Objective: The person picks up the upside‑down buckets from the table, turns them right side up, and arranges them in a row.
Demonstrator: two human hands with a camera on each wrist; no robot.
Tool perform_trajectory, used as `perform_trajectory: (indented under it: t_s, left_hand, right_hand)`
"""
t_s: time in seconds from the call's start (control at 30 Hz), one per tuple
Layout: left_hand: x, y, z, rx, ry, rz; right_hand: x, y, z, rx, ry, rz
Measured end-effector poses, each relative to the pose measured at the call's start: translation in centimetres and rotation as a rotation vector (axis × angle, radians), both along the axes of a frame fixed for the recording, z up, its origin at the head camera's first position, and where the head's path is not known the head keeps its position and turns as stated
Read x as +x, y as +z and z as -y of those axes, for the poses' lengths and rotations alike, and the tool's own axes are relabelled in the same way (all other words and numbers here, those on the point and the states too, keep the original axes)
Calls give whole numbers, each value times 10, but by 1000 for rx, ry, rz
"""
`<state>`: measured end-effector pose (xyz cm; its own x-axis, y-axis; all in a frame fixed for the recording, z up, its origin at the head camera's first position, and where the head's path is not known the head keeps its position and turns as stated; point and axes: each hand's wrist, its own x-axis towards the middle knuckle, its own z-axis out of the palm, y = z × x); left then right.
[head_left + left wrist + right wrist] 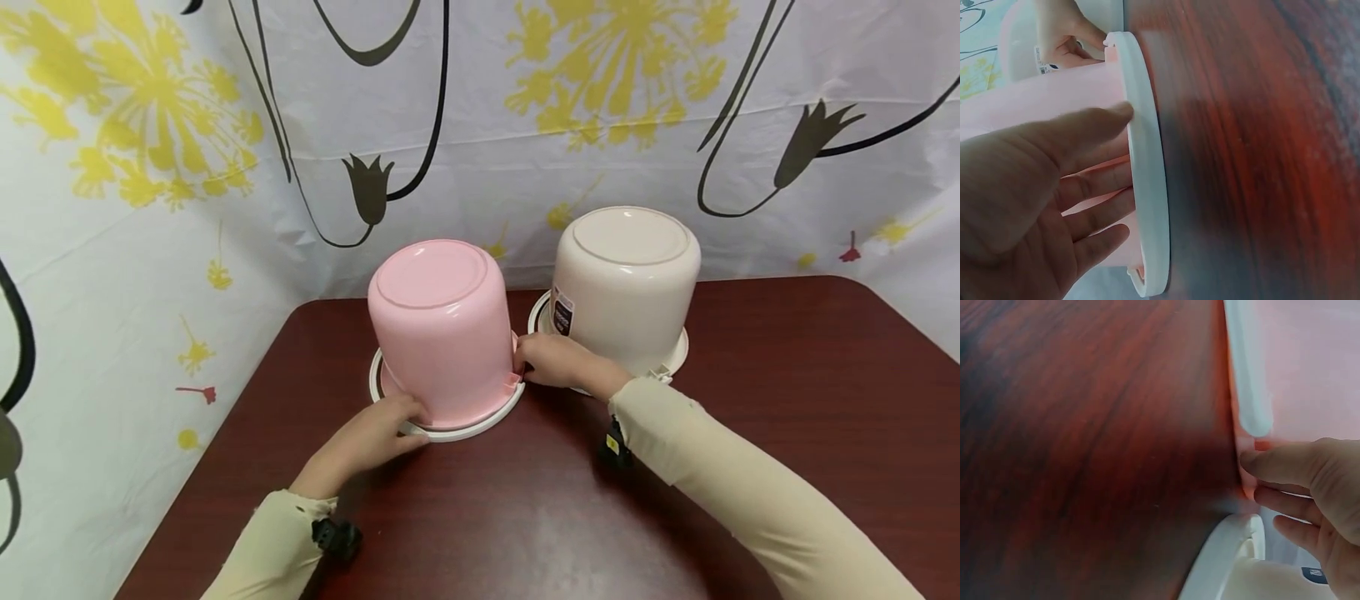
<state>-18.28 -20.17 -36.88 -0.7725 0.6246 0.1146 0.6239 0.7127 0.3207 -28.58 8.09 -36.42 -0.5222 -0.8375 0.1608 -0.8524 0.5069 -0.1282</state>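
A pink bucket (442, 342) stands upside down on the dark red-brown table, its white handle (468, 431) lying round its rim. At the front left, my left hand (375, 433) holds the rim, thumb on the handle and fingers against the pink wall. The left wrist view shows that thumb touching the white handle (1144, 162). On the other side my right hand (558, 360) pinches the pink rim near the handle's hinge; in the right wrist view the thumb rests on the rim edge (1247, 478). The bucket's inside is hidden.
Behind my right hand stands a cream bucket (630, 283), also upside down, with a dark label (562, 315) on its side. A patterned white curtain (465, 100) hangs along the table's back edge. The wooden table (510, 517) reaches toward me.
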Motion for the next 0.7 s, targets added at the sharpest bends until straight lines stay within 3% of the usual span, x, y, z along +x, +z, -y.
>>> perform_trajectory:
  t_s: [0.27,0.47,0.7]
  left_hand:
    - [1,-3,2,-13,-36,-126]
    - [0,-7,4,15,-41,-157]
    - [-3,-12,6,43,-59,-141]
  right_hand:
    - [0,-7,1,-37,-21,-39]
    - [1,-9,0,-32,-36,-47]
    - [2,-12,-2,-45,-58,-58]
